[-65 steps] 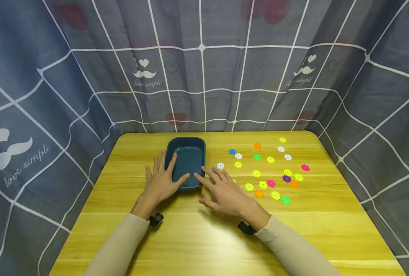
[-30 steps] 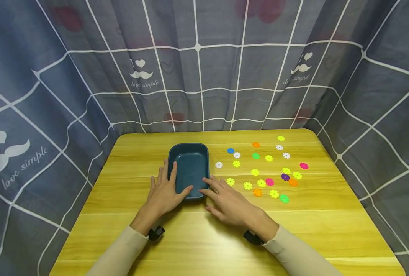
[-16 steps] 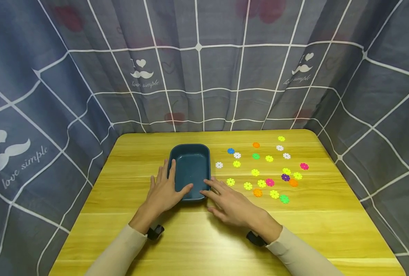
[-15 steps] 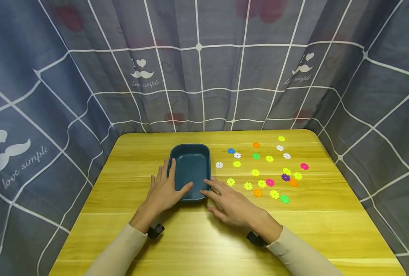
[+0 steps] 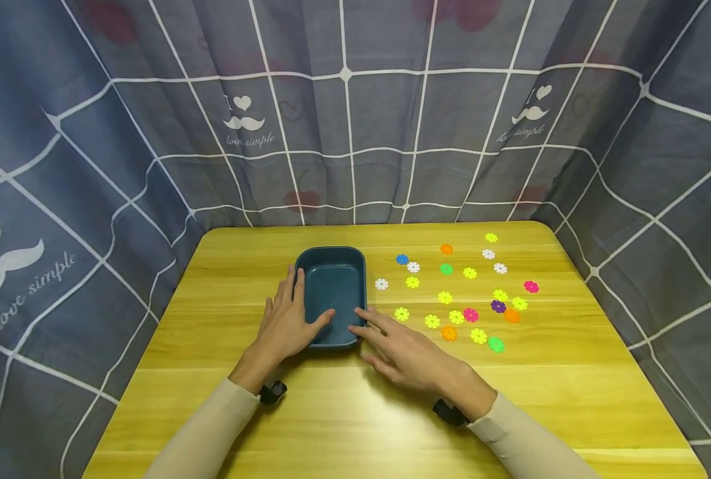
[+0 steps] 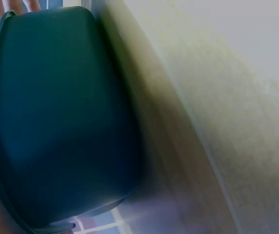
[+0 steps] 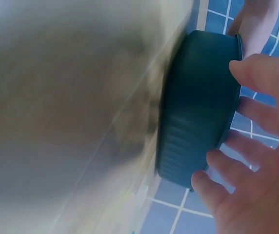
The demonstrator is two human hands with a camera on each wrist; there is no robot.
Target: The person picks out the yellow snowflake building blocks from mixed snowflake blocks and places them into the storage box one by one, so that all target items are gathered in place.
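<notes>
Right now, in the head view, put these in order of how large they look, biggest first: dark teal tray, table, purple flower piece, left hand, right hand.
1. Table
2. Dark teal tray
3. Left hand and right hand: too alike to rank
4. Purple flower piece

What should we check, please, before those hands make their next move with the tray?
1. Tray upright, opening upward: ok.
2. Left hand at the tray's left side: ok.
3. Right hand at its near right corner: ok.
4. Firm hold by the fingers: cannot tell; they look relaxed.
5. White flower piece nearest the tray, apart from its rim: ok.
6. Tray's inside unobstructed from above: not ok, left thumb overlaps it.
</notes>
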